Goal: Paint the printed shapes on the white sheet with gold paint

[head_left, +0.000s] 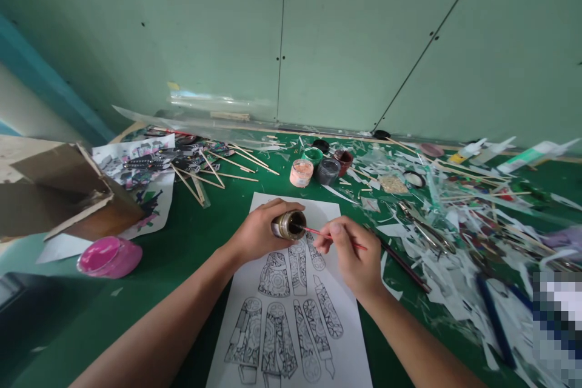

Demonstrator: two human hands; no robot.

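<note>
My left hand (259, 227) is closed around a small paint jar (280, 228), tilted so its open mouth faces right. Dark gold or brown paint coats the inside. In my right hand (352, 248) a thin red paintbrush (325, 234) is pinched, its tip inside the mouth of the jar. Beneath both hands lies a white sheet of paper (240, 327) printed with black-outlined, patterned figure parts. The outlined shapes that show are uncoloured. My hands and the jar cover part of the upper sheet.
Several open paint jars (301, 173) stand behind the sheet. A pink paint pot (110, 256) and a cardboard box (104, 206) are at left, near thin wooden sticks (218, 179). Paper scraps (436, 273), pliers (427, 227) and glue bottles (468, 150) crowd the right.
</note>
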